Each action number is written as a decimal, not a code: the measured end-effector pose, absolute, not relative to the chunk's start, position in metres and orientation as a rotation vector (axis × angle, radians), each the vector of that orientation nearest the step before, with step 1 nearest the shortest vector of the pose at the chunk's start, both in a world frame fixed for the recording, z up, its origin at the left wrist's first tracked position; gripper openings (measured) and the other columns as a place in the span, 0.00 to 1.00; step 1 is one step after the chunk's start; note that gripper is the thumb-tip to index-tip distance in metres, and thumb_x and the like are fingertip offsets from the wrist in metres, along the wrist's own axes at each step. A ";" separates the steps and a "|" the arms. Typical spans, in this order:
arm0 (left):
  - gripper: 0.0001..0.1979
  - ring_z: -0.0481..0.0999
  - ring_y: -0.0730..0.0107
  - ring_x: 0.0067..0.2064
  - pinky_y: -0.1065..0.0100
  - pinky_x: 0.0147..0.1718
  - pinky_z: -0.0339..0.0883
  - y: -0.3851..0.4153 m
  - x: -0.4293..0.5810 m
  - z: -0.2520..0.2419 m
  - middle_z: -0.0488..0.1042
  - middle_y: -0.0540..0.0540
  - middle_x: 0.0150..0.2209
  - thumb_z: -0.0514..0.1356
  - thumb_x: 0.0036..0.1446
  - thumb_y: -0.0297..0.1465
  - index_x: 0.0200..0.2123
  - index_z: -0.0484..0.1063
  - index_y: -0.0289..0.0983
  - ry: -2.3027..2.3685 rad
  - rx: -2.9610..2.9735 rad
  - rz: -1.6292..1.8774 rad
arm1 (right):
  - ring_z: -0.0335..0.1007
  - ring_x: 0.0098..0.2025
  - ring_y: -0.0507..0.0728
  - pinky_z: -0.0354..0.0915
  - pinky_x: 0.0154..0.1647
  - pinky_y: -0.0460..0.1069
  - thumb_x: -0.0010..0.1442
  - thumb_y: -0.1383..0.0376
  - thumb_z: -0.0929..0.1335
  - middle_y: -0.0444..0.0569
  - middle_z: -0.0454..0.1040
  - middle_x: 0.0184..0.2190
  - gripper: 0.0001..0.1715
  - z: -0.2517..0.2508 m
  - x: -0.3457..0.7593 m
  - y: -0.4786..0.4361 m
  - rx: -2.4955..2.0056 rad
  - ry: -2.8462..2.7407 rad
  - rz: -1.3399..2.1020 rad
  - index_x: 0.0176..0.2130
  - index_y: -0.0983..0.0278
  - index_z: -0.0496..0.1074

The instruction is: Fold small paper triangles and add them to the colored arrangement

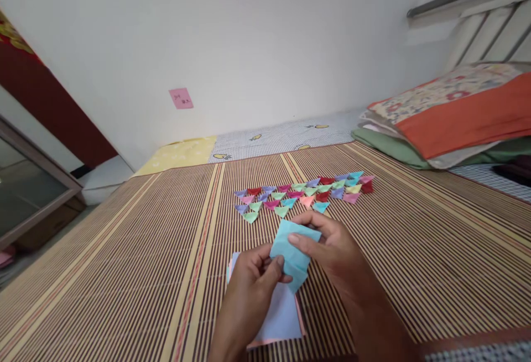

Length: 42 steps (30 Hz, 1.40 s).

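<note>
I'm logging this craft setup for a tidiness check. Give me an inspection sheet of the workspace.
Surface: brown striped woven bamboo mat on a bed, lying flat.
Job's things: light blue folded paper sheet held above a stack of pale paper sheets; rows of small folded coloured paper triangles beyond it.
Clutter: dark object at the right edge, unclear what.
Grippers: left hand and right hand both pinch the blue sheet.
Cables: nothing seen.
Surroundings: white wall with a pink sticky note; stacked pillows, orange and patterned over green, to the right.
</note>
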State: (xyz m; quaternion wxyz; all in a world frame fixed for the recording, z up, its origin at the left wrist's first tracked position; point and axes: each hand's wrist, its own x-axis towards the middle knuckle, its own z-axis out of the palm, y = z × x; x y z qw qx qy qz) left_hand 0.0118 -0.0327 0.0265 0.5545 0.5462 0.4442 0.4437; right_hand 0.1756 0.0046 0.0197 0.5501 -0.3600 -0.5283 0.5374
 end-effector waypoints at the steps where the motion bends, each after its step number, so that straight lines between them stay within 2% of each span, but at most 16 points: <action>1: 0.13 0.77 0.66 0.33 0.67 0.36 0.72 -0.033 0.012 0.026 0.80 0.44 0.32 0.63 0.62 0.38 0.40 0.84 0.37 1.052 1.305 1.031 | 0.67 0.28 0.52 0.64 0.29 0.46 0.55 0.61 0.76 0.42 0.73 0.26 0.08 0.019 0.178 0.005 -0.858 -1.275 1.223 0.34 0.62 0.77; 5: 0.12 0.75 0.67 0.33 0.68 0.35 0.70 -0.034 0.011 0.028 0.79 0.44 0.30 0.63 0.62 0.37 0.38 0.84 0.37 1.064 1.322 0.998 | 0.67 0.30 0.53 0.64 0.31 0.47 0.59 0.62 0.74 0.43 0.73 0.27 0.06 0.022 0.181 0.004 -0.878 -1.351 1.076 0.32 0.62 0.77; 10: 0.13 0.73 0.67 0.33 0.67 0.35 0.71 -0.035 0.012 0.032 0.76 0.45 0.29 0.62 0.63 0.38 0.37 0.84 0.37 1.061 1.332 0.965 | 0.61 0.26 0.52 0.59 0.26 0.47 0.66 0.57 0.68 0.42 0.67 0.23 0.17 0.026 0.180 0.001 -0.911 -1.419 0.967 0.28 0.63 0.73; 12: 0.13 0.72 0.66 0.33 0.67 0.35 0.70 -0.036 0.012 0.032 0.75 0.45 0.29 0.62 0.63 0.39 0.37 0.84 0.37 1.058 1.336 0.957 | 0.60 0.25 0.52 0.58 0.26 0.47 0.67 0.57 0.68 0.42 0.66 0.23 0.18 0.026 0.180 0.001 -0.921 -1.439 0.952 0.28 0.63 0.72; 18: 0.14 0.71 0.65 0.32 0.68 0.33 0.66 -0.036 0.008 0.029 0.73 0.46 0.27 0.61 0.63 0.39 0.33 0.82 0.37 1.090 1.408 0.902 | 0.67 0.31 0.54 0.63 0.32 0.48 0.62 0.61 0.72 0.43 0.72 0.28 0.07 0.025 0.187 0.000 -0.912 -1.529 1.046 0.35 0.62 0.77; 22: 0.14 0.69 0.66 0.31 0.68 0.33 0.63 -0.036 0.007 0.029 0.72 0.47 0.27 0.59 0.64 0.37 0.32 0.80 0.37 1.100 1.471 0.867 | 0.67 0.31 0.53 0.63 0.32 0.48 0.62 0.64 0.72 0.42 0.72 0.27 0.05 0.030 0.189 -0.002 -0.931 -1.632 1.003 0.33 0.61 0.76; 26: 0.14 0.69 0.67 0.30 0.68 0.31 0.61 -0.036 0.008 0.030 0.69 0.48 0.26 0.57 0.65 0.36 0.30 0.77 0.37 1.121 1.480 0.863 | 0.66 0.31 0.53 0.61 0.32 0.48 0.67 0.63 0.68 0.42 0.72 0.28 0.10 0.035 0.189 -0.005 -0.931 -1.632 0.909 0.32 0.61 0.75; 30: 0.16 0.63 0.70 0.27 0.69 0.28 0.56 -0.038 0.007 0.028 0.63 0.51 0.25 0.56 0.66 0.38 0.28 0.71 0.37 1.142 1.508 0.819 | 0.62 0.27 0.52 0.58 0.28 0.47 0.70 0.60 0.64 0.42 0.68 0.25 0.17 0.036 0.190 -0.006 -0.939 -1.628 0.856 0.30 0.62 0.72; 33: 0.16 0.59 0.71 0.28 0.69 0.28 0.54 -0.038 0.004 0.027 0.61 0.51 0.26 0.56 0.66 0.39 0.28 0.70 0.37 1.128 1.523 0.826 | 0.60 0.25 0.51 0.56 0.25 0.47 0.71 0.59 0.64 0.41 0.66 0.24 0.16 0.033 0.191 -0.005 -0.940 -1.586 0.881 0.32 0.62 0.72; 35: 0.16 0.58 0.71 0.28 0.69 0.28 0.53 -0.037 0.002 0.027 0.60 0.52 0.26 0.56 0.66 0.39 0.29 0.70 0.37 1.123 1.526 0.847 | 0.62 0.26 0.52 0.58 0.25 0.47 0.70 0.59 0.65 0.42 0.68 0.25 0.14 0.031 0.193 -0.003 -0.933 -1.527 0.902 0.34 0.62 0.74; 40: 0.17 0.57 0.72 0.27 0.69 0.27 0.51 -0.036 -0.001 0.029 0.59 0.53 0.25 0.57 0.65 0.40 0.27 0.67 0.37 1.139 1.498 0.848 | 0.73 0.37 0.55 0.67 0.35 0.48 0.66 0.58 0.69 0.47 0.77 0.37 0.13 0.028 0.193 -0.001 -0.887 -1.433 0.946 0.48 0.60 0.77; 42: 0.16 0.58 0.72 0.27 0.69 0.27 0.50 -0.036 -0.001 0.030 0.59 0.53 0.25 0.58 0.64 0.40 0.27 0.68 0.37 1.140 1.519 0.833 | 0.72 0.37 0.55 0.67 0.37 0.48 0.61 0.60 0.73 0.45 0.77 0.36 0.12 0.030 0.193 -0.002 -0.903 -1.502 0.938 0.45 0.59 0.78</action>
